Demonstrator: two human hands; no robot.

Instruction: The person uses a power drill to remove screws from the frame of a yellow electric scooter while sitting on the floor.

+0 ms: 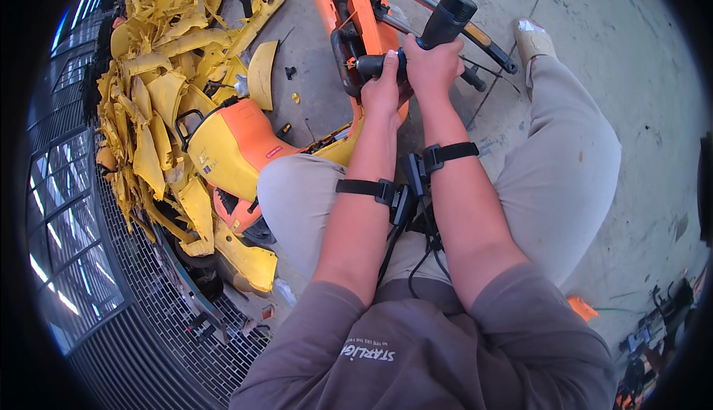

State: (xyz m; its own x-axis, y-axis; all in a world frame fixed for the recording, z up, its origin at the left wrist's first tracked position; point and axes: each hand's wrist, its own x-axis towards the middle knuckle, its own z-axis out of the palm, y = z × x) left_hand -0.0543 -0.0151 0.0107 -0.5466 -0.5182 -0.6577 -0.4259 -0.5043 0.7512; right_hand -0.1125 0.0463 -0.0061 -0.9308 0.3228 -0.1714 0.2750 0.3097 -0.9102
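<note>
A black drill points at the orange frame on the floor. The right hand wraps tightly around its handle; the left clasps its body, fingers mostly hidden. Yellow scraps heap along the floor's left edge.

Basically one head-worn fisheye looking down over both forearms from behind the fingers, pretty close, though it's probably too warped far out from them to judge.

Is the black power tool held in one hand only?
No, the right hand wraps the handle of the black power tool while the left hand grips it nearer its front end.
</note>
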